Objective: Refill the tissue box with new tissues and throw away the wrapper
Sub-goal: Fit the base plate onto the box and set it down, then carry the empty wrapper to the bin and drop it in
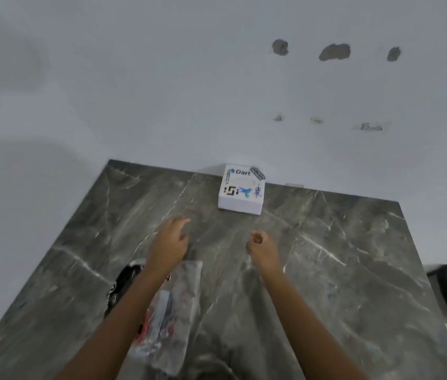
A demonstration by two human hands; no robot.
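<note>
A dark grey marble table with pale veins stands against a white wall; the wall bears several chipped patches above the table's far right part. The white tissue box sits at the far edge of the table, touching or just off the wall, its top covered in stickers, one reading "Dart"; it lies flat. The left hand hovers over the middle of the table, fingers spread apart and empty, short of the box; the right hand is beside it, fingers curled together in a loose fist, holding nothing visible. A crumpled clear plastic wrapper with red and blue print lies near the table's left edge, partly under the left forearm; a black-and-white object lies just beside it at that edge, too blurred to name.
</note>
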